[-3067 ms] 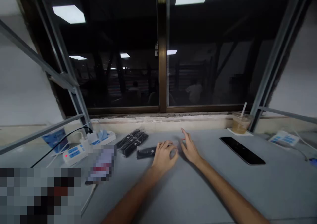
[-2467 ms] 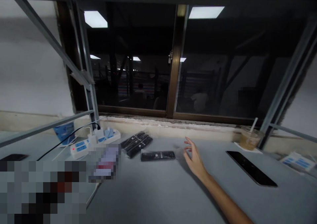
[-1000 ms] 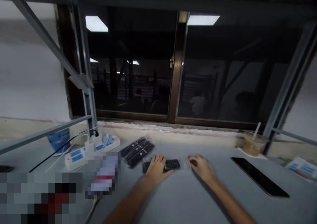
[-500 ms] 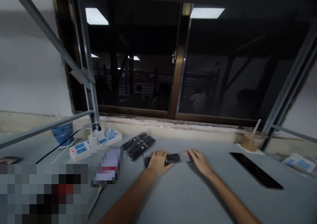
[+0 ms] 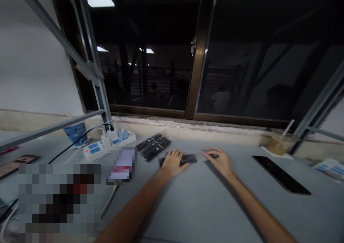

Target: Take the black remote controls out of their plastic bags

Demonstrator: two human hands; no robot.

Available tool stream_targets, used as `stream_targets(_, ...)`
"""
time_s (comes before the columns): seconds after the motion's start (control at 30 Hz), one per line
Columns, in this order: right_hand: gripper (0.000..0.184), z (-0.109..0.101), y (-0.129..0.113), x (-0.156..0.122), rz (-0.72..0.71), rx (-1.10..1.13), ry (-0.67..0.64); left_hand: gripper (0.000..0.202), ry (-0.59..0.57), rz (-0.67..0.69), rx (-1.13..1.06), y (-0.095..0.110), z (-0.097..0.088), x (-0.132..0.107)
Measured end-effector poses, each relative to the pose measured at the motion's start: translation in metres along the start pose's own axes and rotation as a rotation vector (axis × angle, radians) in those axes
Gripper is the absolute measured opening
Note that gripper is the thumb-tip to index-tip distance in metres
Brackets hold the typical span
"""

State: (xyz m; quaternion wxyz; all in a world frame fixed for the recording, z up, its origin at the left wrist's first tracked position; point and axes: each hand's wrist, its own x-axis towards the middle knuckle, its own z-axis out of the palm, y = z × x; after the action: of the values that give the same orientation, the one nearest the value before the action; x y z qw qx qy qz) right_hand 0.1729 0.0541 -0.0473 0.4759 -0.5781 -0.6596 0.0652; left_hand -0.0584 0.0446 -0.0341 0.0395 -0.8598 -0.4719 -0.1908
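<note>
On the table (image 5: 193, 203), your left hand (image 5: 172, 162) covers a black remote (image 5: 190, 159).
The remote lies near the middle of the table's far edge, your left hand open and flat across it; your right hand (image 5: 222, 160) has its fingers curled at the clear plastic (image 5: 200, 156) off the remote's right end, though whether they grip it I cannot tell. You would do well to keep the left palm firm and any tug on the plastic low and level, lest the remote skid. Two and a half seconds ago it lay uncovered, your left hand out of view.
</note>
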Motion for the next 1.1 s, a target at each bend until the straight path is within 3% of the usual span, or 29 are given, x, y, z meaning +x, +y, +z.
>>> stream_targets(0.13,0.029,-0.001,0.002,0.004,0.098,0.142,0.033,0.04,0.08,-0.029,-0.019,-0.011,-0.004,0.0)
stream_targets(0.33,0.042,0.007,0.01,0.002,0.26,0.428,-0.126,0.038,0.226,0.018,0.02,-0.014,-0.017,-0.007)
stream_targets(0.43,0.044,0.008,0.011,0.002,0.283,0.466,-0.144,0.036,0.267,-0.006,0.107,-0.015,-0.019,-0.005)
stream_targets(0.5,0.043,0.006,0.006,0.002,0.268,0.459,-0.167,0.035,0.25,-0.027,0.112,-0.018,-0.017,-0.003)
stream_targets(0.67,0.038,-0.001,-0.012,0.0,0.174,0.506,-0.317,0.039,0.079,0.011,0.062,-0.02,-0.008,0.0)
stream_targets(0.8,0.042,-0.005,-0.02,-0.003,0.157,0.472,-0.426,0.041,0.083,0.093,0.051,-0.012,-0.008,-0.002)
stream_targets(0.93,0.044,-0.006,-0.019,-0.003,0.195,0.451,-0.408,0.042,0.135,0.132,0.079,-0.005,-0.013,-0.001)
stream_targets(1.1,0.044,-0.003,-0.01,-0.002,0.25,0.437,-0.294,0.044,0.216,0.075,0.082,-0.003,-0.017,0.0)
